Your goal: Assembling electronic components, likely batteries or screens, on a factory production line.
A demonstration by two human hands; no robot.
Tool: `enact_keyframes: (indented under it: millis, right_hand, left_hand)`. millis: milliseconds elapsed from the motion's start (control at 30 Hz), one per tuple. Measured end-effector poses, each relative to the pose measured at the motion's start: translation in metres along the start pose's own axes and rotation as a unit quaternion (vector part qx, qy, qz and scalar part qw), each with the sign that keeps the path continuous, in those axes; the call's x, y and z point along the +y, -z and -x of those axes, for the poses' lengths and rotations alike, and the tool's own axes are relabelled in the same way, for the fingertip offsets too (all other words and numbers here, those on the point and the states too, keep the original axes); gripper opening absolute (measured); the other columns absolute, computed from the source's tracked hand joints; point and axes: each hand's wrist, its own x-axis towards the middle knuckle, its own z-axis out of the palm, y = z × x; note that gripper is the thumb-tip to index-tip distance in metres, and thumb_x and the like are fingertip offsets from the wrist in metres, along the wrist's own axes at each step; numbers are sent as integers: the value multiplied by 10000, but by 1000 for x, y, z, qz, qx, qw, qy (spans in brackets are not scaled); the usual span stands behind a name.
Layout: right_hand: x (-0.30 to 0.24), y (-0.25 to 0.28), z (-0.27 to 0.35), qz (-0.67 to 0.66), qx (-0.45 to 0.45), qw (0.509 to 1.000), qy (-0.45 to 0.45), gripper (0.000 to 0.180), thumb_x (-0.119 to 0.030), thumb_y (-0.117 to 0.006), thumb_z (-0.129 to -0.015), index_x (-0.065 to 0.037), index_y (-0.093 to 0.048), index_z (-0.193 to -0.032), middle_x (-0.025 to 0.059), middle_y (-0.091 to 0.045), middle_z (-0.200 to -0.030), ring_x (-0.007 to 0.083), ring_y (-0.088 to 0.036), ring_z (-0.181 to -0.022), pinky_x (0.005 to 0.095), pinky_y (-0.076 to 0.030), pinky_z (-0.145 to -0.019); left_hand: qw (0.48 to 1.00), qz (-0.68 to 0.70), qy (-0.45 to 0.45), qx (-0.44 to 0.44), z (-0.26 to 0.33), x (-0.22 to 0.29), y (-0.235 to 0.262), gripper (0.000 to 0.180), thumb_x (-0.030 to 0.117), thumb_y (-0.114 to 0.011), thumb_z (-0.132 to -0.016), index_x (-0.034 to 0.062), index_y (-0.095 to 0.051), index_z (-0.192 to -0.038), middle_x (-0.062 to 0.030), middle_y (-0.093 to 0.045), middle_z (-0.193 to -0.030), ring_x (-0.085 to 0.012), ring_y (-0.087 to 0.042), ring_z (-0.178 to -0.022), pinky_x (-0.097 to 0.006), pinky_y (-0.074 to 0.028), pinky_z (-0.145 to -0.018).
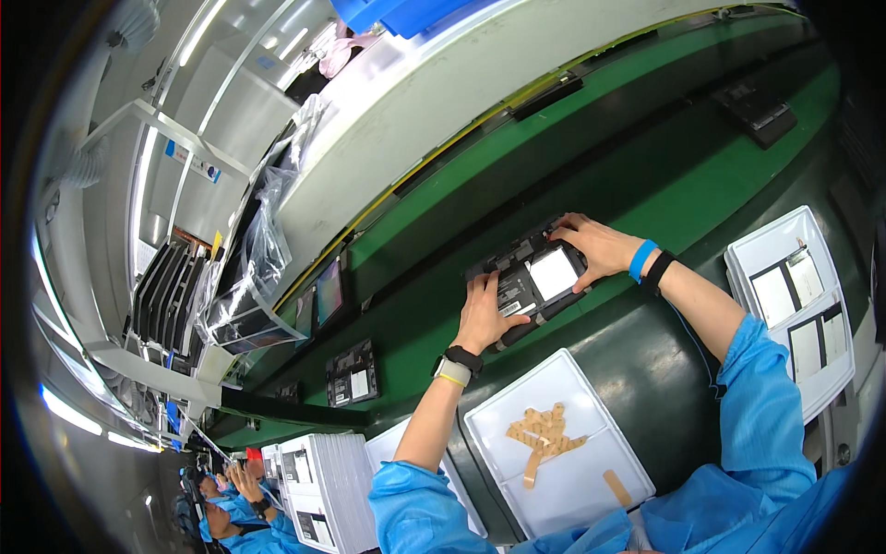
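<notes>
An opened tablet (517, 288), dark inside with a white rectangular patch, is held at the near edge of the green conveyor belt (637, 198). My left hand (484, 319) grips its left end, thumb along the near side and fingers over the top. Round the right end, my right hand (598, 247) is closed, with its fingers at the far corner and its thumb at the near one. The tablet's underside is hidden. Just below it, a white tray (577, 383) holds a small heap of tan adhesive strips (544, 434) and one separate strip (616, 487).
At the right stand stacked white trays (738, 249) with flat batteries (775, 295). A tall stack of white trays (346, 480) is at lower left. Other opened devices (353, 374) lie on the belt, one (755, 113) at far right. A co-worker (245, 508) sits lower left.
</notes>
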Motion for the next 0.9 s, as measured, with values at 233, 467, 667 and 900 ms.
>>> enact_keyframes:
  millis: [233,467,667,900]
  right_hand:
    - [3,-10,-12,17,-24,999,30,1030,-399,-995,-547,-21,-584,-1412,247,-515,-1428,442,-495,-1355,490,-434,-1170]
    - [12,-24,-9,82,-54,995,26,1060,-586,-918,-634,-48,-559,-1474,278,-441,-1528,479,-406,-1436,540,-388,-1199]
    - [-3,-27,0,161,-127,979,-23,1013,-769,-684,-834,-189,-425,-1623,302,-216,-1699,507,-210,-1569,600,-304,-1235]
    - [-47,-79,-11,187,-36,975,111,896,-664,-601,-942,-19,-474,-1550,307,-426,-1594,457,-373,-1512,552,-267,-1257]
  left_hand:
    - [999,29,-3,-15,4,-19,-3,1124,440,-1002,-598,-10,-481,-1487,-231,-509,-1441,-432,-474,-1380,-478,-438,-1168]
    - [998,-14,-10,-66,4,-35,-5,1222,582,-954,-629,18,-432,-1580,-294,-271,-1672,-452,-258,-1558,-517,-268,-1277]
    - [995,-53,2,-90,13,-34,-26,1251,786,-728,-794,-53,-306,-1620,-310,-132,-1724,-471,-118,-1606,-517,-180,-1304]
    - [997,-31,-35,-65,22,-34,-44,1023,667,-536,-1005,-56,-203,-1647,-295,-156,-1725,-429,-105,-1620,-519,-139,-1313]
